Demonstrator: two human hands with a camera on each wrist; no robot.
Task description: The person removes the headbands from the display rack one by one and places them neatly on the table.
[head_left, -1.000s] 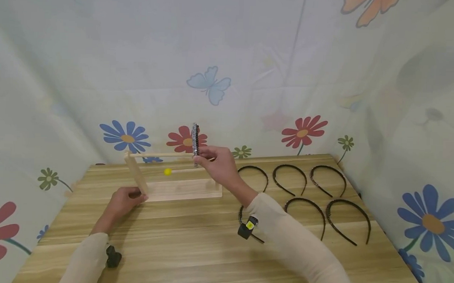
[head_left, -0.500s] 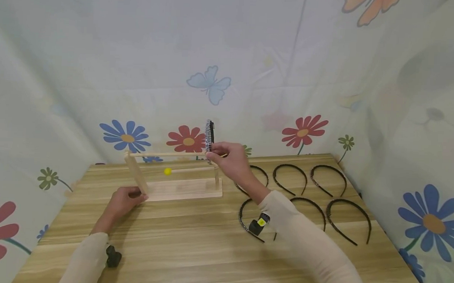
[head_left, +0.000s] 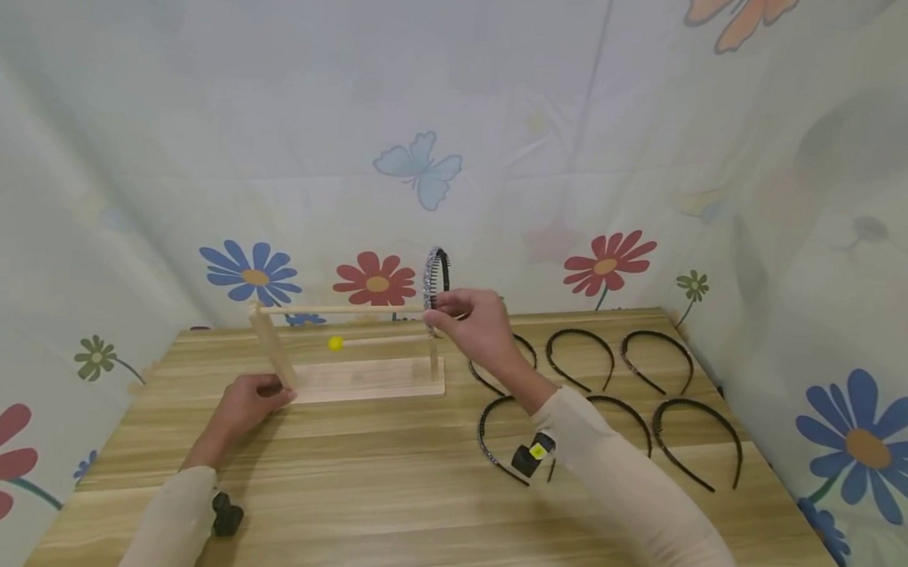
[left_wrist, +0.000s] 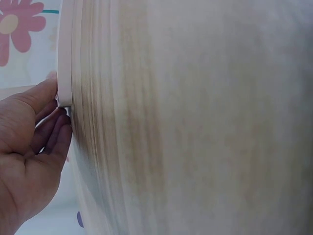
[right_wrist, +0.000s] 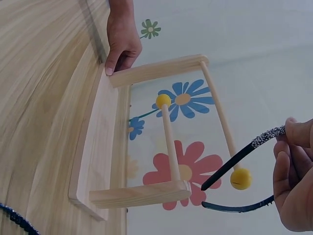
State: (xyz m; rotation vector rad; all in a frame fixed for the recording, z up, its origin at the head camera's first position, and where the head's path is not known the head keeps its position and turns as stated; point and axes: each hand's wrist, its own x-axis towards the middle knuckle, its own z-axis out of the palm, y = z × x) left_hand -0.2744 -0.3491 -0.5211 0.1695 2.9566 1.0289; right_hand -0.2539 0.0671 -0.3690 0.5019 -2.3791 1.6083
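My right hand (head_left: 477,326) pinches a black headband (head_left: 428,283) with silver glitter on it. The headband stands upright near the right end of the upper rod of a wooden rack (head_left: 360,382). In the right wrist view its two tips straddle the area by the yellow ball (right_wrist: 240,179) on that rod's end; whether it encircles the rod I cannot tell. A second, lower rod carries another yellow ball (head_left: 335,344). At the left end of the rack's base, my left hand (head_left: 245,405) grips the corner between thumb and fingers.
To the right on the wood-grain table (head_left: 386,498) lie several dark headbands (head_left: 697,405) in two rows, some partly hidden by my right arm. A flower-printed cloth (head_left: 502,193) hangs behind and at the sides.
My right hand has moved to the right with the headband, along the upper rod toward its right end. The headband has turned a little, showing more of its curve. My left hand stays put.
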